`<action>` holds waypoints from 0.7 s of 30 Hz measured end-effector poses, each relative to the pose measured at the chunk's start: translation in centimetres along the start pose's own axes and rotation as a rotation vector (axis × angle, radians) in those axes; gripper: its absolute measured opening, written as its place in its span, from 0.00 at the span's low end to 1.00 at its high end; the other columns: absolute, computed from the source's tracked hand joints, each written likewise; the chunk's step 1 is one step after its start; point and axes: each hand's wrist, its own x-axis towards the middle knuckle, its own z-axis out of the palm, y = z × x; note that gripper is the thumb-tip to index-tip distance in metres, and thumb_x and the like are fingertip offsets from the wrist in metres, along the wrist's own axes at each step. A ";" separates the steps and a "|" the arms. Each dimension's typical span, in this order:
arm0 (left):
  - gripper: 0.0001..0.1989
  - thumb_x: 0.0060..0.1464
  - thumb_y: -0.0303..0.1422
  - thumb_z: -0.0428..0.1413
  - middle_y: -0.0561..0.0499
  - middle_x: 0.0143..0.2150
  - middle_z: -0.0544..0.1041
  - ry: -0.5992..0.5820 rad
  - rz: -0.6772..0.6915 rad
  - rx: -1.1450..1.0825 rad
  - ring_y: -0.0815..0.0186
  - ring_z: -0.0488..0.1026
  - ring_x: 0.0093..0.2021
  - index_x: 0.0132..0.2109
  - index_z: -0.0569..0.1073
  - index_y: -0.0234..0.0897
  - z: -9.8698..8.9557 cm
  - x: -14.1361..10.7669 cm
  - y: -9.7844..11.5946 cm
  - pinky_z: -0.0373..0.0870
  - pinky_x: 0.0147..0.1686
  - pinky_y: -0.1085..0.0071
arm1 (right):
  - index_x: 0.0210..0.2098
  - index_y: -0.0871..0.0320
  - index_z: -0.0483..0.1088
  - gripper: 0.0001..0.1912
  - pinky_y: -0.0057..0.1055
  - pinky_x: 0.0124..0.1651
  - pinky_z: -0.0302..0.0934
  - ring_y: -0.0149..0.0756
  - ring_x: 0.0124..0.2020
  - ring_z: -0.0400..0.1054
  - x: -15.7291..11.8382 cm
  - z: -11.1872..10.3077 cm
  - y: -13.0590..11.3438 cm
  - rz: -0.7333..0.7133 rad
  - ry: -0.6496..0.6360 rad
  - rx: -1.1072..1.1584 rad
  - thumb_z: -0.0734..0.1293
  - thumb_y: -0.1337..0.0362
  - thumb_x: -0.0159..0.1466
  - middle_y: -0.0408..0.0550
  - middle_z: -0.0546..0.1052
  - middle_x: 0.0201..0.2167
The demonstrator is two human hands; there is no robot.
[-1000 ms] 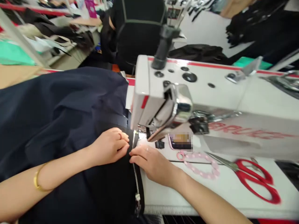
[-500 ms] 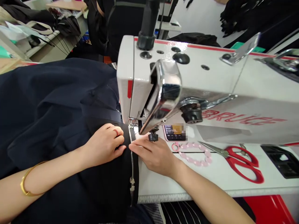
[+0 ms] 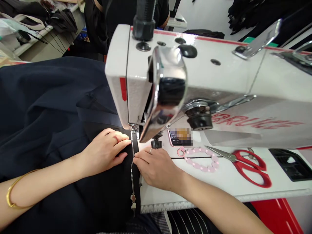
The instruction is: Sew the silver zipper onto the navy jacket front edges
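Note:
A metal zipper with a dark tape runs along the edge of the dark navy and black fabric, its upper end at the presser foot of the sewing machine. My left hand rests on the fabric left of the zipper, fingers stretched out to its teeth, thumb apart. On the other side, my right hand pinches the zipper's edge between thumb and fingers, just below the foot. The zipper's metal slider pieces lie at the near end. The needle is hidden behind the machine's chrome guard.
Red-handled scissors, a pink beaded strap and a phone lie on the machine bed to the right. A ruler strip lines the table's front edge. Behind the machine sits a person in black.
My left fingers have straightened from a curl and reach the zipper teeth. My right hand has slid slightly toward me along the zipper. The camera view has shifted a little.

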 end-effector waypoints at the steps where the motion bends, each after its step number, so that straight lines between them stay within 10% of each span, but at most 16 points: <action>1: 0.14 0.53 0.32 0.50 0.47 0.43 0.74 -0.010 0.002 0.007 0.60 0.69 0.42 0.47 0.68 0.35 0.0 0.0 0.0 0.63 0.41 0.62 | 0.30 0.60 0.70 0.09 0.32 0.32 0.50 0.33 0.28 0.61 0.0 0.0 0.0 -0.004 -0.014 0.008 0.58 0.71 0.61 0.47 0.73 0.28; 21: 0.14 0.55 0.35 0.46 0.51 0.30 0.75 -0.072 0.060 0.011 0.63 0.70 0.37 0.43 0.73 0.39 -0.1 2.0 -4.3 0.62 0.37 0.69 | 0.38 0.57 0.70 0.10 0.28 0.32 0.52 0.34 0.36 0.67 1.8 0.6 0.6 0.210 -0.168 0.052 0.58 0.71 0.63 0.46 0.75 0.33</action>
